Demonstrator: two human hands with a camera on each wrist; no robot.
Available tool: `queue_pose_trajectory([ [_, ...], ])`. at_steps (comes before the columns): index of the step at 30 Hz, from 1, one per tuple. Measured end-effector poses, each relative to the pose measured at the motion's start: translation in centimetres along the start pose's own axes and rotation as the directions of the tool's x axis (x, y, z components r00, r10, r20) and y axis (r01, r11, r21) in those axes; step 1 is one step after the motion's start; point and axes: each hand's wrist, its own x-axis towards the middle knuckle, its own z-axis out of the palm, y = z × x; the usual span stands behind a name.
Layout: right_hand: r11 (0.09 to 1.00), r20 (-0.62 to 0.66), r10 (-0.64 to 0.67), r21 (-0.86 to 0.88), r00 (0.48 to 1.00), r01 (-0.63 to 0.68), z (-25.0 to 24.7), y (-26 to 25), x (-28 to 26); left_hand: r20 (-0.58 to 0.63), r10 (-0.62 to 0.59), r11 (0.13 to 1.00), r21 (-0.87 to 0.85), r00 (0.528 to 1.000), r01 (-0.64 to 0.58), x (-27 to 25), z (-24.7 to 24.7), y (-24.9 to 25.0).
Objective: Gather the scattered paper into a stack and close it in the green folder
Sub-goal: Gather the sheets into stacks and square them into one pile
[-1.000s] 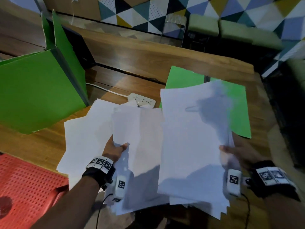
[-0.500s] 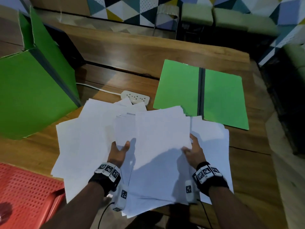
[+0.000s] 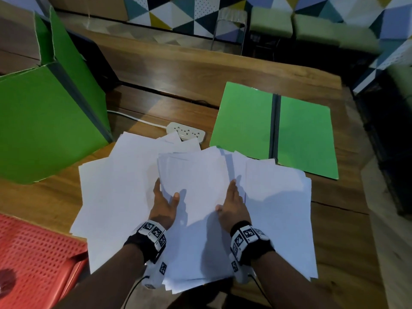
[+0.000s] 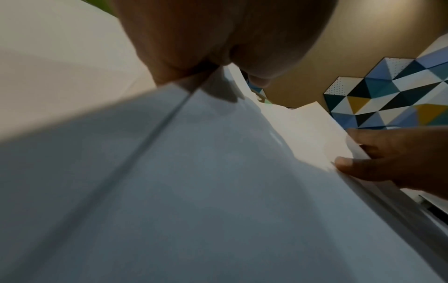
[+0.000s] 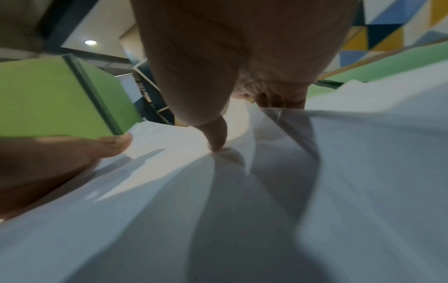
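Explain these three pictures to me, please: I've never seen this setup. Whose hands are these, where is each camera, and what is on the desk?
No machine here: a person works with bare hands, wearing a camera on the head and one on each wrist, on the black bands with checkered tags.

The head view looks down at a wooden desk. The left hand and right hand grip the two sides of a central bundle of paper, thumbs on top. More loose sheets are spread to both sides. Beyond them the green folder lies open and flat. At the left stands a green box, with a white power strip behind the paper and a red plastic surface at the near left.

Each wrist view looks along its own hand, close over the paper, with the other hand showing at the side.
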Motion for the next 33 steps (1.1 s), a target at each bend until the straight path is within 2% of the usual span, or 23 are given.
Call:
queue_pose_trajectory([
  [3,0.994,0.01,0.03,-0.11,0.999,-0.029,0.4,0.1,-0.7,-0.011,0.007,1.0,0.012,1.0,-0.006,0.3,0.1,-0.1],
  [6,0.993,0.078,0.103,-0.063,0.992,-0.098,0.3,0.6,-1.2,-0.04,0.028,0.997,0.072,0.999,-0.025,0.4,0.3,-0.6],
  [10,0.994,0.03,0.066,-0.094,0.997,-0.063,-0.6,1.0,-0.1,-0.069,0.067,0.985,0.163,0.995,-0.055,0.8,0.4,-0.7],
  [13,0.994,-0.026,0.037,-0.106,0.999,-0.039,-0.9,0.9,1.3,-0.042,0.02,0.971,0.239,0.999,-0.01,1.0,0.4,-0.5],
  [15,0.996,-0.017,0.061,-0.065,0.998,-0.062,-1.1,0.3,1.9,-0.032,0.004,0.961,0.276,0.999,0.005,1.0,0.3,-0.4],
  [17,0.994,0.021,0.09,-0.057,0.996,-0.088,-1.2,-0.5,2.2,-0.033,0.017,0.959,0.283,0.999,-0.007,1.0,0.2,-0.5],
  [21,0.977,0.074,0.119,-0.185,0.99,-0.104,-2.5,-1.4,3.1,-0.037,0.05,0.977,0.211,0.998,-0.041,1.2,-0.2,-0.6],
  [25,0.96,0.069,0.029,-0.281,0.997,-0.008,-5.3,-2.5,6.5,-0.06,-0.03,0.994,0.106,0.998,0.037,2.4,-0.6,1.1],
  [29,0.91,0.164,-0.054,-0.399,0.985,0.116,-7.2,-4.4,10.2,-0.045,0.017,0.988,0.151,0.999,-0.01,5.4,-1.4,2.7],
  [33,0.863,0.289,-0.069,-0.462,0.955,0.203,-7.7,-6.0,12.9,-0.01,0.147,0.92,0.369,0.989,-0.133,8.6,-1.6,3.3],
])
